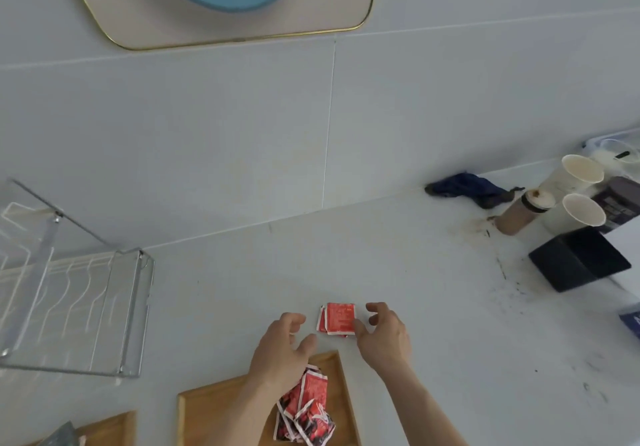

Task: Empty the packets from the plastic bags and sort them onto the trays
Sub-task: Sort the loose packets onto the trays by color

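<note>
A small stack of red packets [337, 319] lies on the white counter, just beyond a wooden tray [207, 411]. My left hand [282, 348] hovers to the stack's left with fingers curled apart, holding nothing. My right hand [382, 333] is at the stack's right edge, thumb touching the packets, fingers spread. A loose pile of red packets [306, 411] lies on the wooden tray below my left wrist. A second wooden tray [110, 426] shows at the lower left with a grey plastic bag [62, 435] on it.
A clear acrylic rack [69, 307] stands at the left. At the right are paper cups [581, 175], a brown drink cup [523, 211], a dark blue cloth [467, 187], a black box [578, 258] and coffee stains. A white wall rises behind the counter.
</note>
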The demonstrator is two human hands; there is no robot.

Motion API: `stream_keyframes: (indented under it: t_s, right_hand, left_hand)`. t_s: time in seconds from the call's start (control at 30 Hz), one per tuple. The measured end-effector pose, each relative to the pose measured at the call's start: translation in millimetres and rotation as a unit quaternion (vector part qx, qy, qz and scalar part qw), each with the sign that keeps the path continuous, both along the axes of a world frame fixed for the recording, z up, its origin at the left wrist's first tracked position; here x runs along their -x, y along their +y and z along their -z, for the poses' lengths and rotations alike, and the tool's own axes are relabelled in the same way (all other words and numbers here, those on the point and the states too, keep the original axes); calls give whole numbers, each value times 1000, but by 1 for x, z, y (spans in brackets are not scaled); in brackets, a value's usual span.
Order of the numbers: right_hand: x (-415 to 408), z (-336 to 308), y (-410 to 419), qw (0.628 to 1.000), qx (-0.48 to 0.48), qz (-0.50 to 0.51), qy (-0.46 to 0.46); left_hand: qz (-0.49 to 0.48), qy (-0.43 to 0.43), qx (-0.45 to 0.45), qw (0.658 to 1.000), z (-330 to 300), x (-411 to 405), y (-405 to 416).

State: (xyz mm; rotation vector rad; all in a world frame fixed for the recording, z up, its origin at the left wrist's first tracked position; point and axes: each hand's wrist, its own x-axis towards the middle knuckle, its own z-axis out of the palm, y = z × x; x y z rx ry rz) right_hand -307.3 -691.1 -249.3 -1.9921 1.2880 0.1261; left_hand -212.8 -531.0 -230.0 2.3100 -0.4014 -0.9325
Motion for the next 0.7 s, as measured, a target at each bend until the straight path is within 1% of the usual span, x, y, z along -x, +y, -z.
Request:
stream_keyframes:
  t_s: [0.1, 0.2, 0.4, 0.47, 0.57, 0.63, 0.7]
  right_hand:
    - [-14, 6, -6, 1000, -28, 9, 1]
    - [-24, 10, -8, 998, -64, 20, 5]
    - [-29, 18, -2, 996, -86, 18, 9]
    - [-27, 19, -2, 996, -86, 9, 7]
    - [-26, 16, -2, 995, -96, 9, -1]
    - [-26, 14, -2, 993, -113, 13, -15]
    - [-28, 9, 1, 987, -149, 22, -47]
  left_hand:
    - [-11, 26, -19, 999, 6, -3, -20]
    - [-27, 35, -35, 998, 12, -6, -41]
    - [-92, 55, -41, 993, 26, -11, -59]
    - [-118, 67, -30, 990, 28, -12, -57]
    - [-140, 108, -5, 984, 29, -10, -53]
    - [-147, 124, 19, 981, 25, -9, -49]
    - [-152, 117, 43, 980, 18, -10, -43]
